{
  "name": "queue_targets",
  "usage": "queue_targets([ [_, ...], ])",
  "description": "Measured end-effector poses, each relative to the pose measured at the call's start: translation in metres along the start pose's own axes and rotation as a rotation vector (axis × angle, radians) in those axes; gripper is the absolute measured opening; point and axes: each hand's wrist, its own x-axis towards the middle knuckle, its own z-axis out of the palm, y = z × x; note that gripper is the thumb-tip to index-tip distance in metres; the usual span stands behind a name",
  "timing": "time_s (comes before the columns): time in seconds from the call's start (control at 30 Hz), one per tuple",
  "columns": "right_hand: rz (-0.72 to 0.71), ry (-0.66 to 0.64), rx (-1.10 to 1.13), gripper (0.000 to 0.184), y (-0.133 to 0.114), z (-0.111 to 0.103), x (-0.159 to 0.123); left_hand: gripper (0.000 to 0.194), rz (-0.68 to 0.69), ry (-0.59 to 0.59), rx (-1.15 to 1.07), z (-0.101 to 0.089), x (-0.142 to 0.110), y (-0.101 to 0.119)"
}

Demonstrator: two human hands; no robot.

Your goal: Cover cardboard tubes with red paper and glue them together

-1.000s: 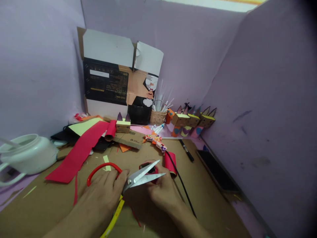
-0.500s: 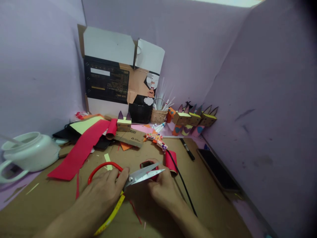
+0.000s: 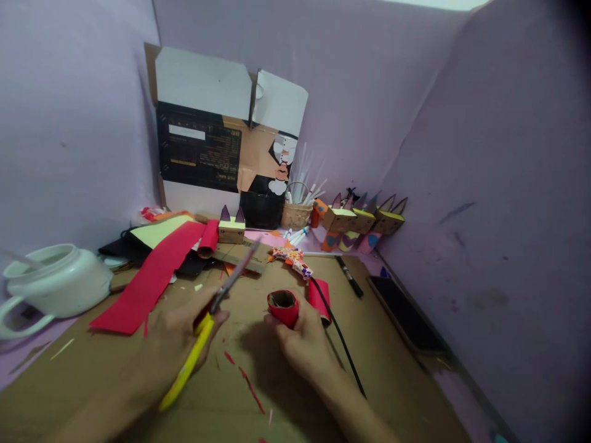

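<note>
Scissors [image 3: 191,354] with a yellow handle are gripped in my left hand [image 3: 184,338], their blades pointing up and away to the right, apart from the roll. My right hand [image 3: 302,335] is wrapped round a cardboard tube [image 3: 283,307] covered in red paper, its hollow end tilted toward me. Just behind that hand lies a second red-covered tube [image 3: 319,301]. A hot glue gun [image 3: 293,261] in flowered wrapping rests beyond, its black cord [image 3: 341,338] running past my right wrist. Thin red paper scraps [image 3: 252,391] lie on the cardboard between my hands.
A long red paper strip [image 3: 148,283] lies at left near a white pot [image 3: 60,280]. A black marker [image 3: 349,277] and a phone [image 3: 406,315] are on the right. Behind stand a basket of sticks [image 3: 297,215], cardboard animal figures [image 3: 341,220] and an unfolded box [image 3: 198,147].
My left hand has drawn the scissors left, away from the tube, and turned them so the blades point upward. My right hand has tilted the tube so its open end shows.
</note>
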Motion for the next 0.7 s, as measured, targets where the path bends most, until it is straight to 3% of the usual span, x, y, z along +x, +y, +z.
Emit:
queue_targets([
  [0.07, -0.032, -0.026, -0.033, 0.018, -0.001, 0.001, -0.001, 0.026, -0.108, 0.026, -0.165, -0.001, 0.011, 0.010],
  [0.17, -0.118, -0.080, -0.102, 0.027, 0.001, 0.003, -0.004, 0.027, -0.149, 0.009, -0.352, 0.008, 0.023, 0.025],
  [0.3, -0.214, -0.080, -0.247, 0.036, 0.008, 0.003, -0.007, 0.028, -0.146, -0.118, -0.509, 0.023, 0.028, 0.035],
  [0.53, -0.298, -0.034, -0.282, 0.044, 0.017, 0.005, -0.009, 0.029, 0.020, -0.173, -0.373, 0.015, 0.031, 0.030],
  [0.7, -0.212, -0.153, -0.183, 0.056, 0.002, -0.003, -0.008, 0.024, 0.161, -0.245, -0.231, -0.005, 0.040, 0.039],
])
